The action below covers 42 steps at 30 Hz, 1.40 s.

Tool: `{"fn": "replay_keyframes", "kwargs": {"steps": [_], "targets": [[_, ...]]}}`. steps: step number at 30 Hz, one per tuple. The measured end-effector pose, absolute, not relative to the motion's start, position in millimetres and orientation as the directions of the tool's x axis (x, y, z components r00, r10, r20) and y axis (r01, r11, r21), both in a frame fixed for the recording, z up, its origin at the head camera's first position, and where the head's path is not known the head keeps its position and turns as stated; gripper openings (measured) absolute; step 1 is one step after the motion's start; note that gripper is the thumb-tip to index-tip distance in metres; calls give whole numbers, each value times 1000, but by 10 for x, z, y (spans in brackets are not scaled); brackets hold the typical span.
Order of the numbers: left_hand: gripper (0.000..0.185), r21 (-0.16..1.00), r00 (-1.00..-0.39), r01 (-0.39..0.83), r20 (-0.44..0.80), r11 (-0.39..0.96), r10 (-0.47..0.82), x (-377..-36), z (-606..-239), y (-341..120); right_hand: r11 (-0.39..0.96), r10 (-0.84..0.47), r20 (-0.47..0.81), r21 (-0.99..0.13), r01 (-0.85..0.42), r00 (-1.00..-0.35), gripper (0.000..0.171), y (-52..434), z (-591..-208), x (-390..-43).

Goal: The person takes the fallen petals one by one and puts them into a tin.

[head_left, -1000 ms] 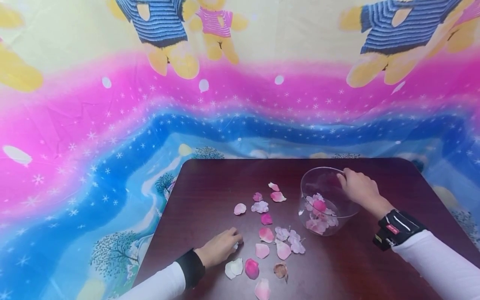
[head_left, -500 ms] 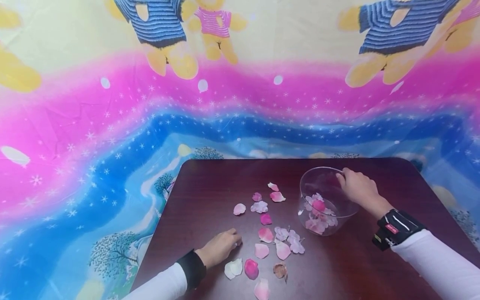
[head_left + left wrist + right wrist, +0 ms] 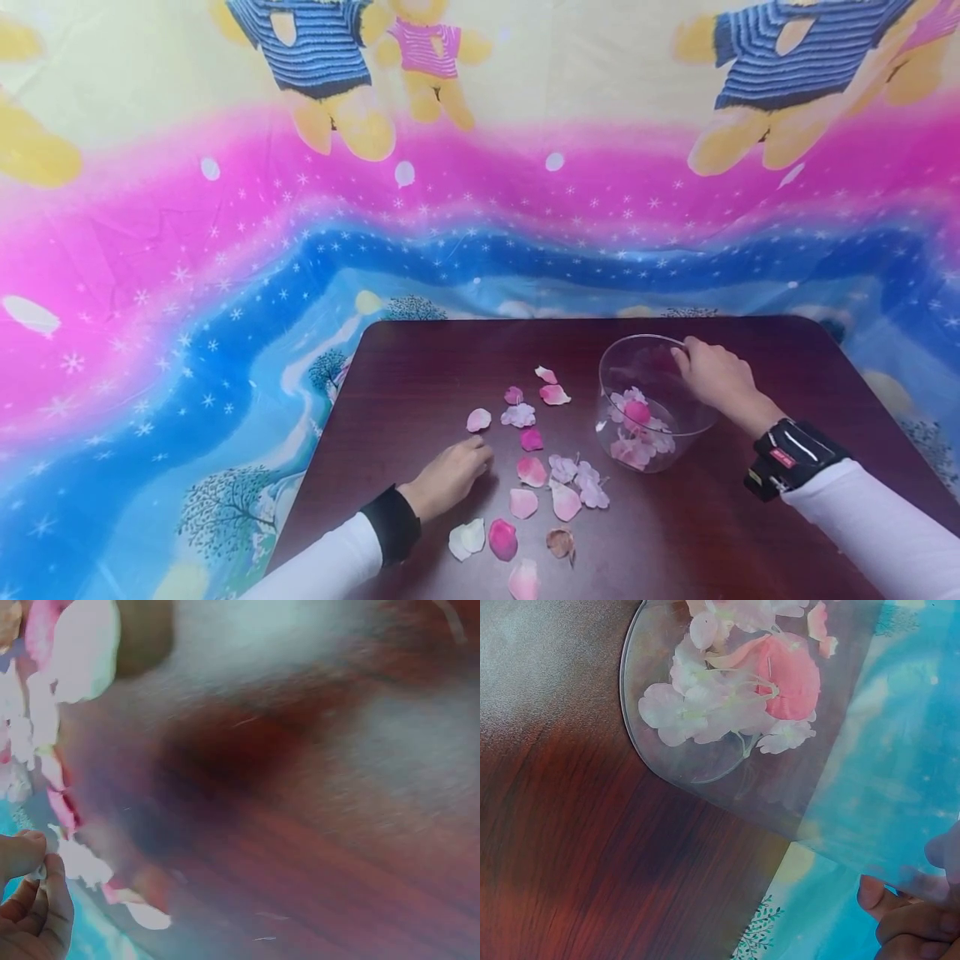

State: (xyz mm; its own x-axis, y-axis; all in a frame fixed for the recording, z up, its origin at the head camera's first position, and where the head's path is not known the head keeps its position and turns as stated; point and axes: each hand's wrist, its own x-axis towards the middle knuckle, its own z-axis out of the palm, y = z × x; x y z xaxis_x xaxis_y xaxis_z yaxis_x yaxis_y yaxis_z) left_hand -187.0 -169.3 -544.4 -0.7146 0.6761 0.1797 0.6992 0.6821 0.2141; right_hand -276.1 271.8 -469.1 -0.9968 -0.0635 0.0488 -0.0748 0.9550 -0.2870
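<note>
In the head view my left hand (image 3: 452, 477) hovers low at the left of the scattered petals. Its thumb and forefinger pinch a small white petal (image 3: 39, 871), mostly hidden by the fingertips in the left wrist view. My right hand (image 3: 720, 375) grips the rim of a clear round bowl (image 3: 611, 375), thumb inside and fingers outside. Pale pink blossoms (image 3: 676, 712) and a bright pink petal (image 3: 791, 679) lie in the bowl's bottom. Nearest my left hand on the table are a light pink petal (image 3: 478, 419) and a white petal (image 3: 467, 539).
Several loose petals and blossoms (image 3: 588, 485) spread down the middle of the dark wooden table (image 3: 420, 367). A curled brown petal (image 3: 560, 542) and a deep pink petal (image 3: 503, 539) lie near the front. A patterned cloth (image 3: 480, 200) hangs behind the table.
My left hand has lifted slightly and shifted right and away from me, still pinching the small white petal. The right hand and the bowl have stayed in place.
</note>
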Motion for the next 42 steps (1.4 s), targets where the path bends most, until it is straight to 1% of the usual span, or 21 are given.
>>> {"fn": "replay_keyframes", "kwargs": {"steps": [6,14,17,19,21,24,28,33,35,42], "targets": [[9,190,-696,717,229,670,680,-1912,-5280,-1597,955,-63,55,-287,-76,-997,36,2708,-4685,-2766],[11,182,-683,730,252,659,686,-1941,-5093,-1469,955,-62,53,-286,-74,-997,36,2702,-4672,-2764],[14,183,-678,734,253,654,690,-1954,-5038,-1422,954,-65,54,-288,-77,-996,36,2700,-4670,-2764],[19,175,-671,740,249,649,698,-1965,-4998,-1385,954,-66,55,-289,-79,-996,36,2698,-4672,-2766],[26,150,-657,752,249,642,712,-1979,-4950,-1339,954,-65,56,-289,-78,-996,36,2696,-4675,-2768],[36,81,-627,773,241,629,741,-2006,-4884,-1254,955,-63,57,-288,-77,-996,36,2697,-4679,-2769],[38,29,-599,792,224,609,769,-2034,-4797,-1123,953,-66,53,-292,-79,-996,36,2694,-4680,-2765],[37,36,-582,808,208,588,787,-2034,-4673,-982,954,-62,44,-292,-72,-997,36,2685,-4677,-2758],[39,39,-575,813,203,580,793,-2028,-4634,-945,954,-58,41,-292,-68,-997,36,2685,-4675,-2756],[39,31,-529,845,197,534,825,-2018,-4547,-849,954,-63,39,-291,-72,-997,38,2710,-4673,-2748]]}}
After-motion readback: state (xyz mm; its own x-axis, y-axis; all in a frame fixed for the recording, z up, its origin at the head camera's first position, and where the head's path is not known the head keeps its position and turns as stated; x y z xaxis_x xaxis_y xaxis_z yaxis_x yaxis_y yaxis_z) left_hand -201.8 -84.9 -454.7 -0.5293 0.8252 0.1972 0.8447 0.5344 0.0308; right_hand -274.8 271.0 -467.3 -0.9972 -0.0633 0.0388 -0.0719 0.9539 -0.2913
